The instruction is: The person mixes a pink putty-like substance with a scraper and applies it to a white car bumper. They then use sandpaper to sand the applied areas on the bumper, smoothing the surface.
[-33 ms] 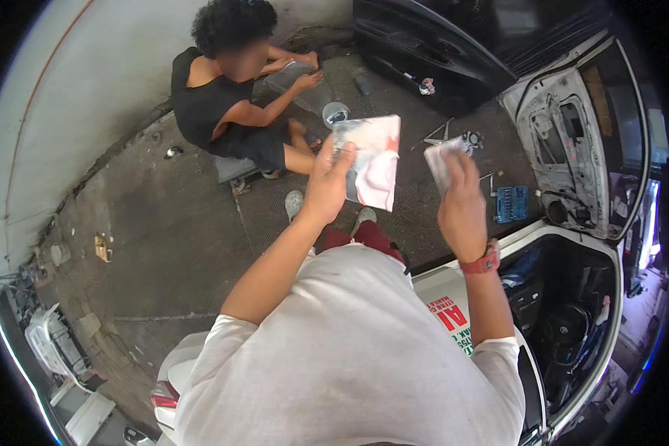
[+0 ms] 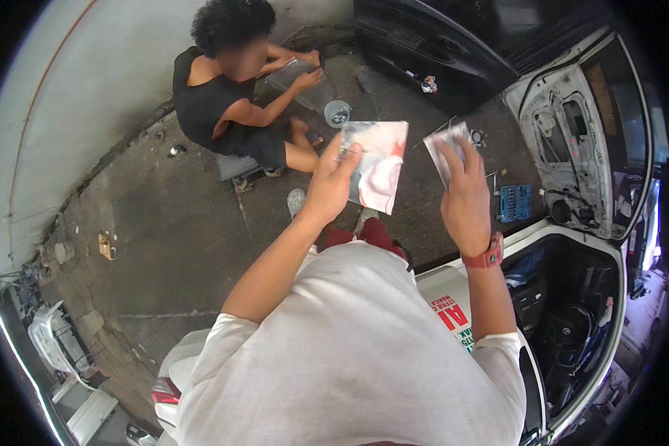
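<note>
My left hand (image 2: 330, 186) grips the left edge of a flat rectangular board (image 2: 372, 134), thumb on its top face. Pale pink paste (image 2: 380, 181) lies thick on the board's lower part, with grey and reddish smears higher up. To the right, apart from the board, my right hand (image 2: 467, 208) holds a flat, thin spreader (image 2: 436, 152) with whitish smears, fingers laid along its face. A red watch (image 2: 487, 254) circles my right wrist. Both hands are raised in front of my body, above the floor.
Ahead on the left, a seated person (image 2: 219, 97) handles a grey translucent sheet (image 2: 308, 83) beside a small tub (image 2: 337, 113). A white car (image 2: 442, 286) stands close on my right, its door (image 2: 565, 149) swung open. A blue tool case (image 2: 515, 203) lies near it.
The board in my left hand has shifted slightly right. My right hand has tilted the spreader, which shows more of its face, and its fingers look less blurred.
</note>
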